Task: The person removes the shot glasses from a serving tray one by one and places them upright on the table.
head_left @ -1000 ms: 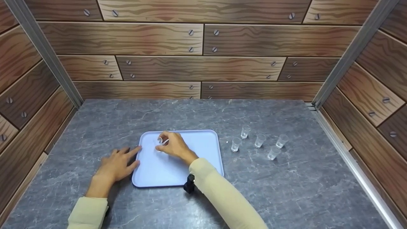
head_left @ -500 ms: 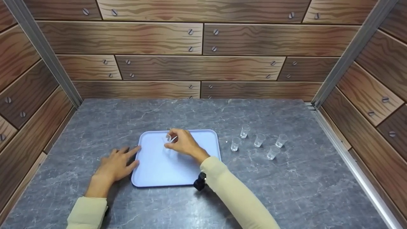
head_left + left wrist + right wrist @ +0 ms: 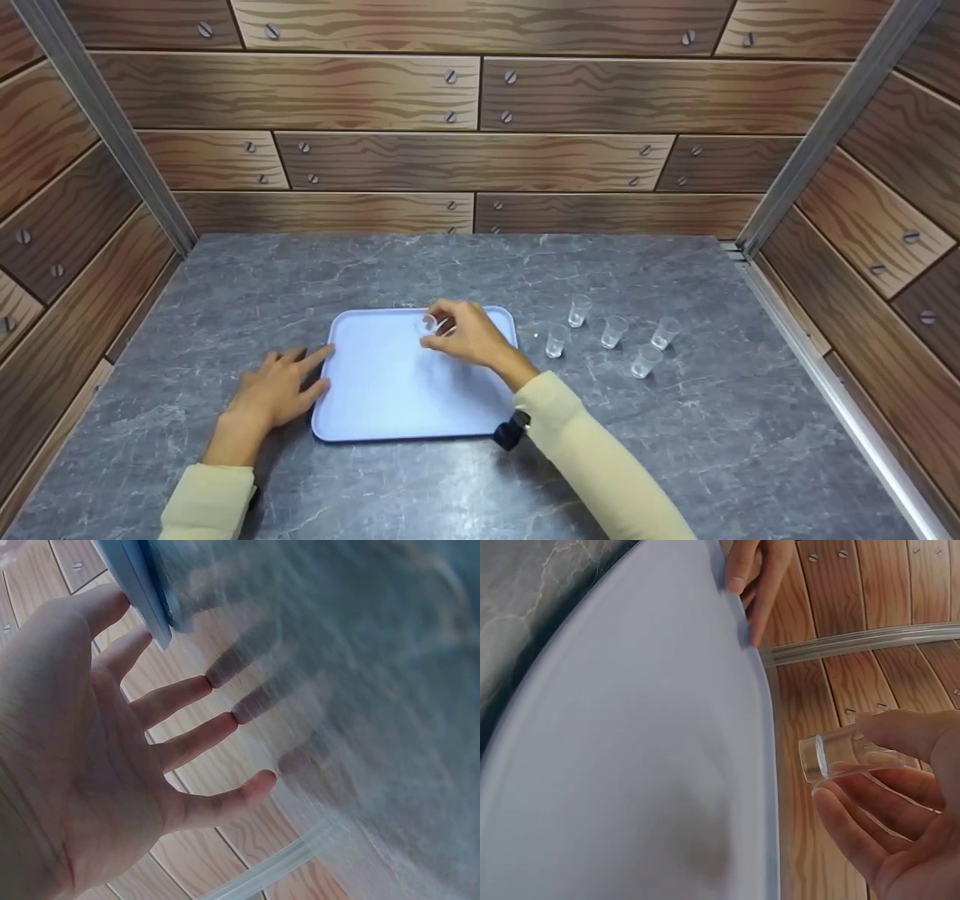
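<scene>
A small clear shot glass (image 3: 840, 753) is pinched between the thumb and fingers of my right hand (image 3: 469, 334), above the far part of a pale blue tray (image 3: 390, 397). In the right wrist view the glass's thick base is apart from the tray surface. My left hand (image 3: 274, 390) rests at the tray's left edge, with thumb and index finger touching the rim and the other fingers spread on the tabletop. The left wrist view shows those fingers (image 3: 184, 701) fairly straight, with the tray edge (image 3: 142, 592) against the thumb and index finger.
Several clear shot glasses (image 3: 613, 332) stand upright on the grey marbled table (image 3: 450, 487), right of the tray. A tiny white speck (image 3: 535, 335) lies between them and the tray. Wood-patterned walls (image 3: 480, 161) enclose the back and sides, with metal rails (image 3: 840, 405) along the edges.
My right hand has moved right across the tray, carrying the shot glass from the far left corner toward the far right. The left hand and the tray have stayed in place.
</scene>
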A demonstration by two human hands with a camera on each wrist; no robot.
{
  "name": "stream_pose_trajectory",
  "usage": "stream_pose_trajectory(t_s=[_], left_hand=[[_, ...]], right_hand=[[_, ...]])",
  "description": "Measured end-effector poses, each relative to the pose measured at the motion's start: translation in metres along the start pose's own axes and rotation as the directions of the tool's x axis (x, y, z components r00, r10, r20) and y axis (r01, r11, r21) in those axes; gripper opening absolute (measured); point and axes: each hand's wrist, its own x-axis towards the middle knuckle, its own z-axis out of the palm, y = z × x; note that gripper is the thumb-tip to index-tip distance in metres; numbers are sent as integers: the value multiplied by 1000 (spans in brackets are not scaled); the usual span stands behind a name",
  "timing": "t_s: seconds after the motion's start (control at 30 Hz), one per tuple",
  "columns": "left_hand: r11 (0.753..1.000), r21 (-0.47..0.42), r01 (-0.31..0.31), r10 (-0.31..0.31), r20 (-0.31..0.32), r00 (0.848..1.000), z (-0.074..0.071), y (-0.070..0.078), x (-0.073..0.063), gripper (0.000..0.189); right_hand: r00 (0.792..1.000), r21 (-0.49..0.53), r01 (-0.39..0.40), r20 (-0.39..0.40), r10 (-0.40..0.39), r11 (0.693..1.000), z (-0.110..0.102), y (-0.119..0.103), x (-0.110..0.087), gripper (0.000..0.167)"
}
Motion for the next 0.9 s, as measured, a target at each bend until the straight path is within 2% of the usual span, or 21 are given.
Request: stream_pose_trajectory(t_s=[0.17,0.5,0.9], left_hand=[[1000,-3,3,-3,-4,1000,0,0,0,57],[1000,-27,6,-6,5,1000,1,-1,-1,57],[1000,-1,5,-5,-17,1000,1,0,-1,57]], right_hand=[[1000,24,3,-5,-3,1000,-17,3,-16,30],[1000,-16,-6,-31,5,1000,-48,14,-50,28],[996,-27,11,-84,-13,1000,-74,34,-88,28]])
